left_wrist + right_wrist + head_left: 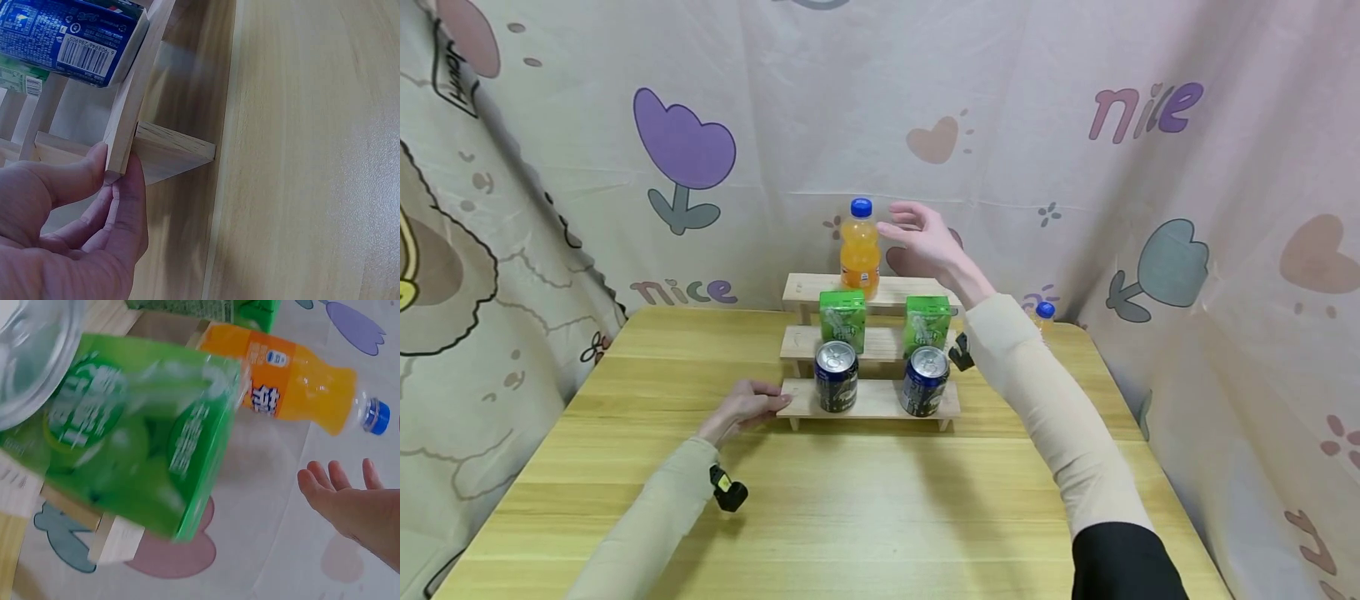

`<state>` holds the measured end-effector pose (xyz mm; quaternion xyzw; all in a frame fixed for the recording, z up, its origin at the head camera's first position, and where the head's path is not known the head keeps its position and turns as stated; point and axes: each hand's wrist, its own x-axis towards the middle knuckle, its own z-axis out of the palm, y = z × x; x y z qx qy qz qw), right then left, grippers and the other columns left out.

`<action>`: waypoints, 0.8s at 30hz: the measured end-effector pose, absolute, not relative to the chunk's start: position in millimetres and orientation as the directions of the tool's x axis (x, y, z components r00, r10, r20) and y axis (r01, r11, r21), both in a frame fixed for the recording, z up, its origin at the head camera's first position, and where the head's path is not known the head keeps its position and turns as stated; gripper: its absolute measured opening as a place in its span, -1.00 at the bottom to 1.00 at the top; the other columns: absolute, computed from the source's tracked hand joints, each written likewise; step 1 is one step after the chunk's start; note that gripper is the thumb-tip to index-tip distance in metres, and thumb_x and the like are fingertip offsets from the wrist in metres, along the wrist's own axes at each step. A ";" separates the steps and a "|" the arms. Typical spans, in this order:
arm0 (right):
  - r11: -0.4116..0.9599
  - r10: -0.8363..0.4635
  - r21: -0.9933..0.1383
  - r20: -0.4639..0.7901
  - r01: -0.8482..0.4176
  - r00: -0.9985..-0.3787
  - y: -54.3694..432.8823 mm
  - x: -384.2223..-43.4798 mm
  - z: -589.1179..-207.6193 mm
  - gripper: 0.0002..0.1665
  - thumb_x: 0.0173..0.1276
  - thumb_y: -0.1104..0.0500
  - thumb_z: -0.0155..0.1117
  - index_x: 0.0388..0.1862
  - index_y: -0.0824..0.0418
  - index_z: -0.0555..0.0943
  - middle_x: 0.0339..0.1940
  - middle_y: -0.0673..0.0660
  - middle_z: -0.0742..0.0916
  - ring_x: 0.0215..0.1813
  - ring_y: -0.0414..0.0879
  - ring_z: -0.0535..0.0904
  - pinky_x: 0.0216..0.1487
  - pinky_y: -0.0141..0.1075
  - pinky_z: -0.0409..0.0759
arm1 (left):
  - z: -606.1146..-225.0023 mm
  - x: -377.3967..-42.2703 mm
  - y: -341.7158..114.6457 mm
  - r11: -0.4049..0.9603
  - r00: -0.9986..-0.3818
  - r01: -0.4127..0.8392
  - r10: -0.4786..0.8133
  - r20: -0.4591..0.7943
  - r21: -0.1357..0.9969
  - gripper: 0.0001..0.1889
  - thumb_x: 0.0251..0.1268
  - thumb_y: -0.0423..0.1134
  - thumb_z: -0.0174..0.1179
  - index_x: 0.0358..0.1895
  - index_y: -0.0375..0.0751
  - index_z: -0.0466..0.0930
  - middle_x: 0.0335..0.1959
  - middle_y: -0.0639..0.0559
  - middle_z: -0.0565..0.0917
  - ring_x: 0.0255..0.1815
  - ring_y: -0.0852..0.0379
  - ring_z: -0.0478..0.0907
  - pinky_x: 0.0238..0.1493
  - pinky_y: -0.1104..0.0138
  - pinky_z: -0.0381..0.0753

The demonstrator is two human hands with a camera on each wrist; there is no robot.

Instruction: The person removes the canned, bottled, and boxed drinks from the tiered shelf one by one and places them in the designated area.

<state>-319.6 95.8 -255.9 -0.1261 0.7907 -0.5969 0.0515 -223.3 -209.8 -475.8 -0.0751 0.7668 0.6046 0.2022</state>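
Note:
A three-step wooden display rack stands on the table, and my left hand pinches the left end of its lowest step between thumb and fingers. In the left wrist view, the thumb lies on the board's upper side, with fingers beneath. On the top step, left of its middle, an orange soda bottle with a blue cap stands upright. My right hand is raised just right of that bottle, fingers extended and loosely bent, holding nothing. The right wrist view shows a gap between the fingertips and the bottle.
Two green drink cartons, left and right, stand on the middle step. Two dark blue cans, left and right, are on the lowest. Another blue-capped bottle shows partly behind my right arm. A printed curtain hangs behind the table.

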 end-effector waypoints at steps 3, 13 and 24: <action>0.244 -0.273 -0.960 0.069 -0.139 -0.959 86.8 -323.7 -257.7 -0.32 0.47 0.09 0.28 0.49 0.19 0.34 0.49 0.25 0.43 0.54 0.11 0.33 0.60 -0.03 0.26 | -476.6 -223.0 -210.2 0.258 -0.907 -0.359 0.128 -0.400 0.897 -0.47 0.38 -0.36 0.26 0.24 -0.72 0.36 -0.25 -0.01 0.64 -0.35 0.27 0.59 -0.22 0.43 0.71; 0.160 -0.287 -0.979 0.073 -0.123 -0.955 64.2 -334.1 -261.8 -0.43 0.48 0.13 0.27 0.42 0.18 0.42 0.33 0.28 0.56 0.42 0.11 0.45 0.59 0.00 0.25 | -477.2 -223.5 -209.2 0.264 -0.906 -0.358 0.133 -0.402 0.896 -0.46 0.38 -0.37 0.25 0.26 -0.72 0.35 -0.21 -0.04 0.66 -0.32 0.27 0.59 -0.21 0.43 0.71; 0.061 -0.268 -0.997 0.039 -0.057 -0.963 49.8 -341.2 -265.7 -0.51 0.54 0.17 0.18 0.38 0.27 0.47 0.06 0.21 0.64 0.19 0.03 0.52 0.52 -0.07 0.37 | -476.5 -223.0 -209.9 0.243 -0.905 -0.360 0.143 -0.401 0.901 -0.46 0.39 -0.38 0.24 0.26 -0.73 0.33 -0.24 0.00 0.65 -0.34 0.29 0.60 -0.20 0.44 0.71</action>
